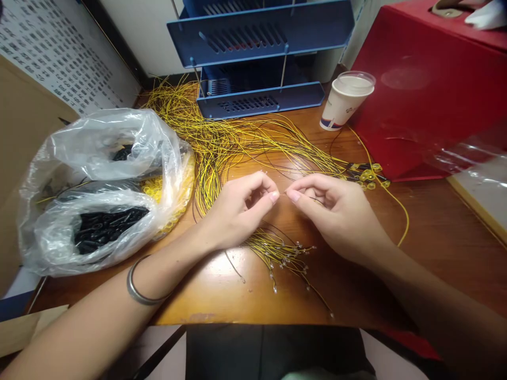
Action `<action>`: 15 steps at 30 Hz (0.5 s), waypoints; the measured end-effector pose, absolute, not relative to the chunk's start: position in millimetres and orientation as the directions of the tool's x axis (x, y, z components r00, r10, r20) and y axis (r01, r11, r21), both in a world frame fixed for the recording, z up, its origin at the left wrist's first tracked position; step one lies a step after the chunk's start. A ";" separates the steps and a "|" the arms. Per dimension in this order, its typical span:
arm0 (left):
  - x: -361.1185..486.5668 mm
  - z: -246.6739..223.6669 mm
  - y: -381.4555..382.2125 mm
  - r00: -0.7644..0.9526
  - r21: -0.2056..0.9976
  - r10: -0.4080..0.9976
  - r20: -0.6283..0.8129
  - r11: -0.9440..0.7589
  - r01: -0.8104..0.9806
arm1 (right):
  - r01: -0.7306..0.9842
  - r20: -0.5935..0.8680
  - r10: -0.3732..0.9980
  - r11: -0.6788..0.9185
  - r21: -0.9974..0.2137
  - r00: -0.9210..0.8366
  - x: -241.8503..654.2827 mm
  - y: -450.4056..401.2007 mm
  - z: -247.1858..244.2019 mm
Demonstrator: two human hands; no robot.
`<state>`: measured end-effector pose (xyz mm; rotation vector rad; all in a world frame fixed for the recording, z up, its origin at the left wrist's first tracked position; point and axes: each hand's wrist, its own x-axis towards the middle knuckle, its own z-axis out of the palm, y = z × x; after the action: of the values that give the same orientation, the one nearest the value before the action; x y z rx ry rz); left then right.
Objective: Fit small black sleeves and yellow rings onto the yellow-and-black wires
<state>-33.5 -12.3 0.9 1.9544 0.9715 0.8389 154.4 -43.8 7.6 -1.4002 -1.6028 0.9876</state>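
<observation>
My left hand [247, 211] and my right hand [335, 211] meet fingertip to fingertip over the table, both in a pinch. A thin dark wire [316, 200] runs from my right finger and thumb. Whatever my left fingertips hold is too small to make out. Just below the hands lies a bundle of yellow and black wires [263, 245] with small clear bulb-like tips [274, 288]. Right of my right hand, other wires end in black sleeves and yellow translucent caps [368, 174].
At left stands an open clear plastic bag [166, 142] with black sleeves [111, 227] and yellow pieces [152, 188]. A long wire heap [214, 142] stretches behind my hands. Farther back are a blue tray rack [261, 100], a paper cup [344, 103] and a red box [428, 89].
</observation>
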 end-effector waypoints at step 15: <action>-33.8 -4.5 -12.4 0.477 0.886 0.854 0.208 -0.372 0.279 | 0.424 0.044 0.991 0.093 -0.901 -0.124 153.0 -44.0 11.5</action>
<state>-33.8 -12.4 -4.5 1.8894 0.9455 0.8700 153.0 -44.0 11.5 -1.4159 -1.6502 0.9948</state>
